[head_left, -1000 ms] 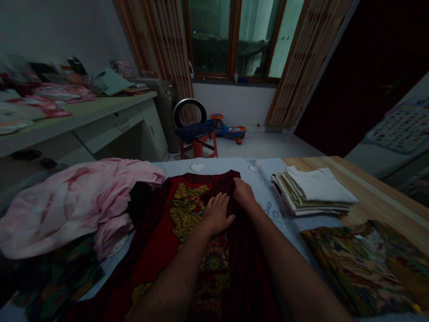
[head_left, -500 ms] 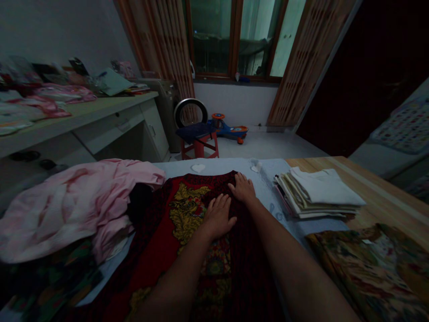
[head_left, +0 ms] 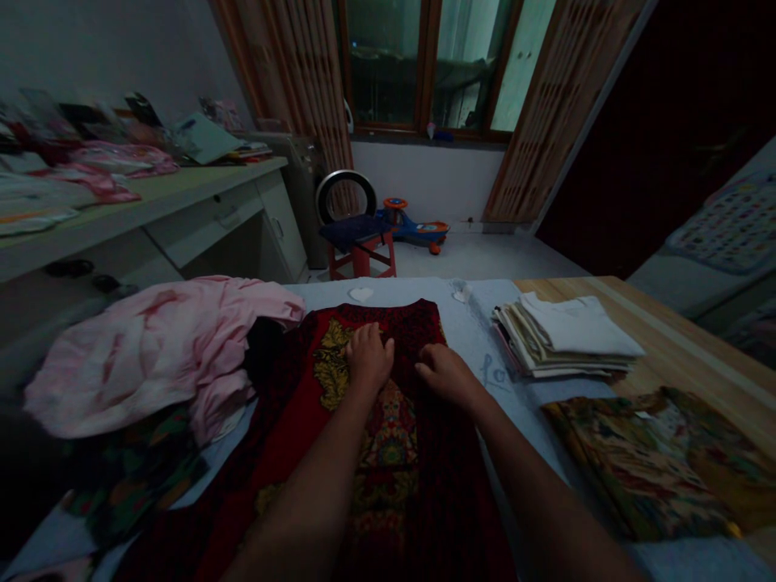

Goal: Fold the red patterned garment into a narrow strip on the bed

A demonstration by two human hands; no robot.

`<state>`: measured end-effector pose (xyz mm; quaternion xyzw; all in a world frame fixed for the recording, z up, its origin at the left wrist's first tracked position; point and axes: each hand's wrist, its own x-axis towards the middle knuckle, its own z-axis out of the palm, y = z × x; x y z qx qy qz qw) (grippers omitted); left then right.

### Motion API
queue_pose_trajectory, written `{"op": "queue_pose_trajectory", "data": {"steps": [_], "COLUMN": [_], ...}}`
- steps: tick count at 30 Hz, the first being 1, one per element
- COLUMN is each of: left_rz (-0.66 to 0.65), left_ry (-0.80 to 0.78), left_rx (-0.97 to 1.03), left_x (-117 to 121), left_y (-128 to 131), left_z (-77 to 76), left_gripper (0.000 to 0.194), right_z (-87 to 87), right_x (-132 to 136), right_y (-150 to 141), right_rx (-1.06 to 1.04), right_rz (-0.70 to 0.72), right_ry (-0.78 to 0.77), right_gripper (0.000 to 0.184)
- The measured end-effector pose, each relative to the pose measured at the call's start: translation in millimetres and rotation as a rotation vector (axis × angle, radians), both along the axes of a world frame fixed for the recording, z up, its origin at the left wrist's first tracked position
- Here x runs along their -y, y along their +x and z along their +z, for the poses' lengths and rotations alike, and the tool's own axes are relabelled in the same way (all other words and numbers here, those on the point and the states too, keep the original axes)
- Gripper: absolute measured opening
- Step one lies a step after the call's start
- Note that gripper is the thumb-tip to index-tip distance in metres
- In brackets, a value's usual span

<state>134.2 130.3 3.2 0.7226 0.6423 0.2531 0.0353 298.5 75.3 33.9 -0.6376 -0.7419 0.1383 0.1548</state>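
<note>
Head view: looks down on a red patterned garment (head_left: pixel 393 453) spread over pale-blue tablecloth (head_left: pixel 473 339), near centre. Has left hand (head_left: pixel 369 357) and right hand (head_left: pixel 447 374), both loosely curled, at its far part (cannot tell whether pinching fabric). Includes pink cloth (head_left: pixel 145 356) at left, folded pile (head_left: pixel 573 335) and wooden tabletop (head_left: pixel 685 347) at right, red stool (head_left: pixel 362 260) and window (head_left: pixel 388 73) far off.

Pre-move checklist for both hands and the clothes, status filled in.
1. Dark-red garment with gold leaf pattern spread out: ok, on pale-blue cloth.
2. Left bare hand over garment: ok, at the gold pattern, thumb apart.
3. Right bare hand gripping fabric: cannot tell, fingertips curled under.
4. Folded stack topped with white cloth apart from dark-red garment: ok.
5. Brown-green patterned garment apart from it too: ok.
6. Crumpled pink fabric apart from it: cannot tell, too dark there.
</note>
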Motion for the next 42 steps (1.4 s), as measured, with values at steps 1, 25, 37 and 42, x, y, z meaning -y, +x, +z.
{"op": "queue_pose_trajectory", "data": {"steps": [1, 25, 37, 42], "left_rz": [0.057, -0.2, -0.264, -0.248], "left_ry": [-0.015, -0.155, -0.127, -0.133], "left_rx": [-0.013, 0.331, 0.384, 0.456], "left_x": [-1.6, -15.6, -23.3, -25.1], "left_y": [-3.4, -21.4, -27.7, -27.8], "left_z": [-0.8, -5.1, -17.0, -19.2], "left_gripper": [0.041, 0.053, 0.046, 0.048], "right_z": [-0.2, -29.4, -30.5, -29.8], "right_x": [13.2, 57.2, 58.7, 56.8], "right_y": [-5.7, -26.1, -26.5, -26.5], "right_rx": [0.03, -0.034, -0.102, -0.079], "right_rz": [-0.017, -0.134, -0.049, -0.134], "right_ry": [0.012, 0.308, 0.328, 0.286], "right_gripper": [0.022, 0.013, 0.014, 0.005]}}
